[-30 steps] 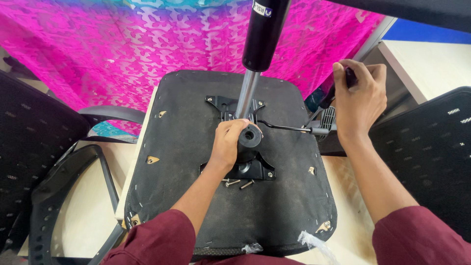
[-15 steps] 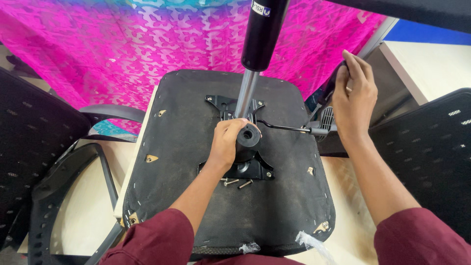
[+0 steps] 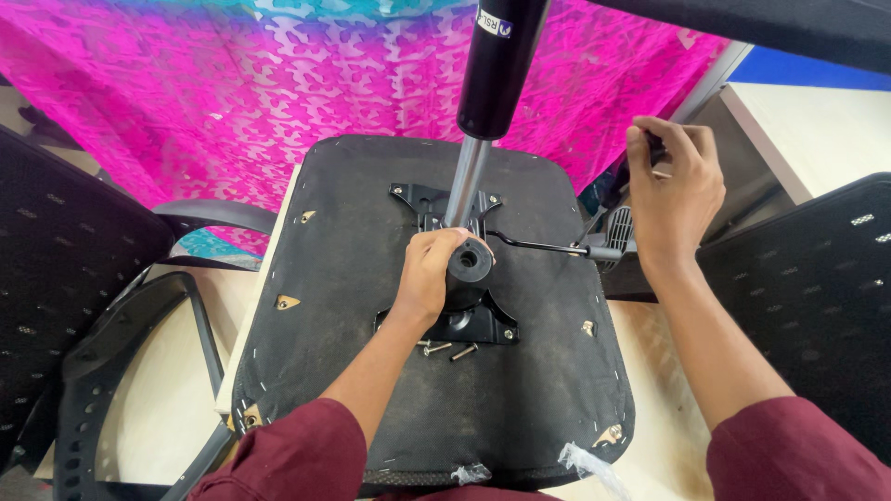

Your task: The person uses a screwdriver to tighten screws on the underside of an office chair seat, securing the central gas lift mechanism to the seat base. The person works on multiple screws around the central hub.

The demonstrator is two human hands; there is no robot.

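Seat base (image 3: 353, 306): lay upside down on the worktop (image 3: 167, 390), black underside up; judged stiff, heavy and awkward, best gripped at its edges.
Metal mechanism (image 3: 464, 315): bolted at seat centre; judged rigid, firm to hold.
Left hand (image 3: 429, 274): closed around the mechanism's round socket (image 3: 471, 264).
Gas cylinder (image 3: 497, 65): rose from the mechanism toward 12 o'clock; smooth, likely slippery.
Right hand (image 3: 676, 190): raised at 2 o'clock, fingers curled on a small dark object, too hidden to identify.
Lever (image 3: 543, 246): thin rod reaching toward 3 o'clock, easily knocked.
Loose screws (image 3: 448, 350): lay just below the mechanism at 6 o'clock, apt to roll.
Surroundings: mesh chair backs (image 3: 807, 306) at 3 and 9 o'clock, pink cloth (image 3: 232, 102) behind, crowding access.
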